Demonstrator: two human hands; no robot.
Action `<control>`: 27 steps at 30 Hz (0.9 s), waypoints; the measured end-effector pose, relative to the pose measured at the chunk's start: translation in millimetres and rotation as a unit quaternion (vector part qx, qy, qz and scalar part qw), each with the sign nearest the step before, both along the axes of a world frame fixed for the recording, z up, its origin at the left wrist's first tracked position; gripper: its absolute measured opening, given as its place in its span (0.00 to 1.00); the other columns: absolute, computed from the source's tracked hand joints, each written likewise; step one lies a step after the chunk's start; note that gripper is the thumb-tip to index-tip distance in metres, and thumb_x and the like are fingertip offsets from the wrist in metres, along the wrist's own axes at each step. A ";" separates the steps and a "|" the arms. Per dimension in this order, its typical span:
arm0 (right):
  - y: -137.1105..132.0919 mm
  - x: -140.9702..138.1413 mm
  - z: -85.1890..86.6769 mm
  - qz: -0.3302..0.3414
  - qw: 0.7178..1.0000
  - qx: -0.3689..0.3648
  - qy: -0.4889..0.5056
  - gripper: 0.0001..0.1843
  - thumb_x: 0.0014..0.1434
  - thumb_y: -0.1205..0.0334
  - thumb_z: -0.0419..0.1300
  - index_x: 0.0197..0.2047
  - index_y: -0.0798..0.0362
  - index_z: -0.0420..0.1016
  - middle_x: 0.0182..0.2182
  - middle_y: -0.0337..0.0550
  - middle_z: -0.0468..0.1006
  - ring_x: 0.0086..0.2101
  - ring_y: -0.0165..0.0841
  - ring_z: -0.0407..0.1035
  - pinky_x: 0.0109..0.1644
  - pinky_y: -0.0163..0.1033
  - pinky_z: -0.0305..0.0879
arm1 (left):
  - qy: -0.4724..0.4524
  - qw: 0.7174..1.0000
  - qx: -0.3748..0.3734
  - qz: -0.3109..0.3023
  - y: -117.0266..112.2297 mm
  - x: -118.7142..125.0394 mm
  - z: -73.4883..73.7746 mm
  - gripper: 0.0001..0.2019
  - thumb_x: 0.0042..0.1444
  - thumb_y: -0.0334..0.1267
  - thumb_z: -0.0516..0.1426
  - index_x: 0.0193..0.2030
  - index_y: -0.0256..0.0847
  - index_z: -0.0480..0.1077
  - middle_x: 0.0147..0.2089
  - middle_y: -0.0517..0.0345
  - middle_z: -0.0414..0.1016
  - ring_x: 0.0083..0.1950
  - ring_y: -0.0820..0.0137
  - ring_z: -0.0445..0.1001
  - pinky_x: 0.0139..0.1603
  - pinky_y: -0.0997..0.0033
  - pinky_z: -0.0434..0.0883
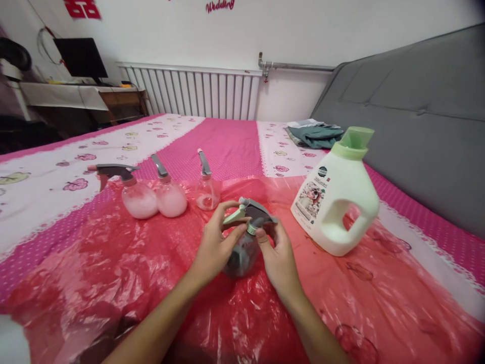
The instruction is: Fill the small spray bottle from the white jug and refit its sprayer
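Both hands on one spray bottle [239, 259], grey head with pale green trigger [234, 217] and collar [252, 229], centre front, right before the person. Left hand [217, 242] takes the trigger side, fingers up by the nozzle, thumb at the collar; right hand [279, 255] closes in from the other side, thumb on the collar, fingers behind the head. Hands sit apart with the bottle's neck between them, both gripping up top; probably so that head and collar stay steady and can be worked from two sides. Bottle looks nearly upright, base seemingly on the red plastic sheet [178, 273]; can't tell for sure if it bears weight there. The sheet likely keeps wet stuff off the bedspread [227, 139] underneath. Off to the left, three more bottles with pink collars: left bottle [140, 200] and middle bottle [172, 199] touching, both cloudy white with foam; third bottle [207, 196] stands just beside, slightly apart, clearer, with some white low down. Likely grouped there to leave working room in the middle. To the right, big pale jug [331, 210] with green cap [354, 142] stands on the sheet, well apart from the left group, handle toward the right, probably parked within easy reach of the right hand. Folded clothes [316, 135] lie farther back, beyond the sheet, near the grey headboard [409, 91].
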State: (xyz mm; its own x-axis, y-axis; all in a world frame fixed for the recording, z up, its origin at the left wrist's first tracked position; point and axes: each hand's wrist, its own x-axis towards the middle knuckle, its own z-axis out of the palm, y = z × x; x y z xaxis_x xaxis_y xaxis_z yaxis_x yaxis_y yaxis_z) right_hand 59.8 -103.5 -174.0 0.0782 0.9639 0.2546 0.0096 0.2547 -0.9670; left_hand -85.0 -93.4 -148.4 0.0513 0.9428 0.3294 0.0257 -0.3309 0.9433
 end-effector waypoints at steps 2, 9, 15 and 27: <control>2.2 0.9 0.1 0.012 1.000 -0.007 0.002 0.22 0.66 0.41 0.59 0.51 0.48 0.76 0.47 0.46 0.83 0.50 0.42 0.76 0.55 0.47 0.71 | -0.029 1.000 -0.006 0.009 1.0 0.9 1.1 0.25 0.56 0.34 0.66 0.58 0.46 0.63 0.39 0.61 0.80 0.42 0.66 0.82 0.45 0.68 0.75; 1.5 2.1 1.1 0.029 0.999 -0.012 0.014 0.25 0.68 0.39 0.55 0.58 0.47 0.71 0.49 0.46 0.82 0.51 0.40 0.76 0.57 0.47 0.71 | 0.058 0.998 0.009 -0.021 3.9 -0.7 -1.0 0.12 0.56 0.37 0.67 0.46 0.41 0.75 0.46 0.53 0.80 0.48 0.63 0.79 0.54 0.63 0.73; 2.0 6.7 -1.0 0.026 1.000 -0.003 0.013 0.20 0.62 0.40 0.63 0.46 0.47 0.71 0.44 0.42 0.80 0.48 0.38 0.75 0.55 0.46 0.71 | 0.137 0.988 0.071 -0.029 0.4 -3.9 1.5 0.05 0.64 0.36 0.62 0.45 0.43 0.77 0.45 0.55 0.80 0.47 0.63 0.77 0.51 0.63 0.72; 0.6 6.0 1.9 0.034 0.999 -0.016 0.022 0.25 0.59 0.44 0.67 0.56 0.46 0.75 0.51 0.46 0.81 0.52 0.42 0.76 0.58 0.50 0.74 | 0.068 0.993 0.015 -0.095 2.9 -6.1 3.3 0.11 0.61 0.35 0.64 0.50 0.42 0.73 0.49 0.51 0.78 0.52 0.61 0.77 0.57 0.60 0.72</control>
State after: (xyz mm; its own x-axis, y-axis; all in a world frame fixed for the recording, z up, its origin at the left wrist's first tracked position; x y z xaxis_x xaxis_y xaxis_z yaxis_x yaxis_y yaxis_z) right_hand 65.8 -102.9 -172.0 0.0228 0.9751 0.2206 -0.0487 0.2215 -0.9739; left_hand -91.1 -90.5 -145.1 0.2734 0.9019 0.3344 0.0863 -0.3692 0.9253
